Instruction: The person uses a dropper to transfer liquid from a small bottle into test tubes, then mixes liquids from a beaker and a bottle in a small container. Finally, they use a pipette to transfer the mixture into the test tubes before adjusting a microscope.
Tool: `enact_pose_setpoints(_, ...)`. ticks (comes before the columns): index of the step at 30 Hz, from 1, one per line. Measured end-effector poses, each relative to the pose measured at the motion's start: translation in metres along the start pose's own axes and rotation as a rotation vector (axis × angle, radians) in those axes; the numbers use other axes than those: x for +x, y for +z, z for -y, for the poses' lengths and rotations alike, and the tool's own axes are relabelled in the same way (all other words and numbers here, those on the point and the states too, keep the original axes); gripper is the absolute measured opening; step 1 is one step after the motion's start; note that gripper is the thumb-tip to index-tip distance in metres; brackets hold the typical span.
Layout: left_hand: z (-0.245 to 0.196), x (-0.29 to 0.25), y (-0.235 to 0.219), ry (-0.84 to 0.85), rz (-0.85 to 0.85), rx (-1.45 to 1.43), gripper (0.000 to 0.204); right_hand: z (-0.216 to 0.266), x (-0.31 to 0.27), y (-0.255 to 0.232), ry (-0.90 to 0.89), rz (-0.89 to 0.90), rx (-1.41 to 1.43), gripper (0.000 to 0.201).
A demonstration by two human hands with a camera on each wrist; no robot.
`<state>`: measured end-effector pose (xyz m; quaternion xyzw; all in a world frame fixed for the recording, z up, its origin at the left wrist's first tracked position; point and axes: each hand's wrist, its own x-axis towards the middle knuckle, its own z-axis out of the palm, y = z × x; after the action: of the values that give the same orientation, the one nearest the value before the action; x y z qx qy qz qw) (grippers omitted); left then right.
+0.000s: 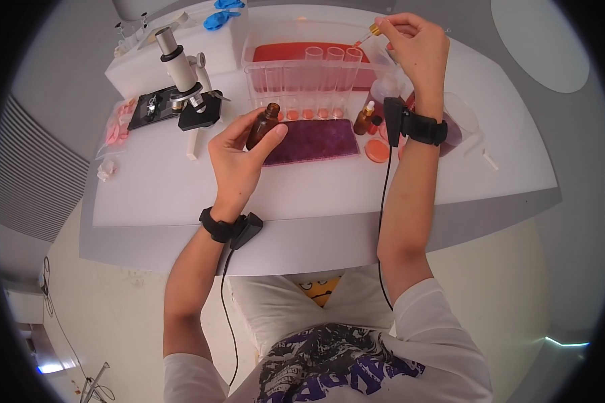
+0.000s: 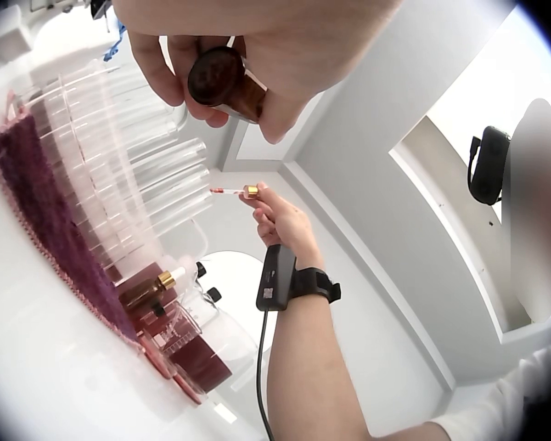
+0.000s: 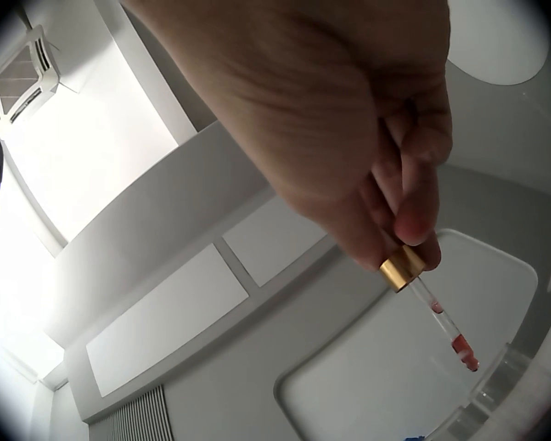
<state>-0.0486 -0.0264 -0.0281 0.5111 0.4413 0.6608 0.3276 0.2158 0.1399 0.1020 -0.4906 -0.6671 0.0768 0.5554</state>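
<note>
My left hand [image 1: 240, 156] holds an uncapped amber glass bottle [image 1: 263, 127] upright between thumb and fingers, over the left end of a purple cloth [image 1: 319, 142]. In the left wrist view the dark underside of the bottle [image 2: 218, 77] shows. My right hand [image 1: 420, 54] pinches a dropper with a gold collar [image 3: 402, 268]; its bulb is hidden by the fingers. Red liquid fills part of the dropper's glass tube [image 3: 457, 342], which slants down. Its tip is close over the mouth of the rightmost test tube [image 1: 351, 70] in a row of several clear tubes with reddish bottoms.
Behind the tubes stands a clear plastic tub [image 1: 262, 33] with a red panel or liquid. Right of the cloth are a capped dropper bottle [image 1: 364, 119] and a red dish [image 1: 376, 151]. A microscope [image 1: 181, 74] stands left, blue gloves [image 1: 218, 19] lie on a white box [image 1: 212, 50].
</note>
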Motion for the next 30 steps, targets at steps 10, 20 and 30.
enact_pose_setpoints(10, 0.0013, 0.0003, 0.0012, -0.006, -0.022, -0.024, 0.041, 0.0002, 0.0010, -0.0006, -0.007, 0.021, -0.029, 0.030)
enact_pose_setpoints(20, 0.0025, 0.0007, -0.0019, 0.013, 0.027, 0.038, 0.044, -0.0075, 0.0038, 0.0020, -0.026, 0.039, -0.007, 0.028)
enact_pose_setpoints(30, 0.0017, 0.0005, -0.0017, 0.011, 0.030, 0.035, 0.043, -0.0090, 0.0020, 0.0013, -0.059, 0.083, -0.040, 0.025)
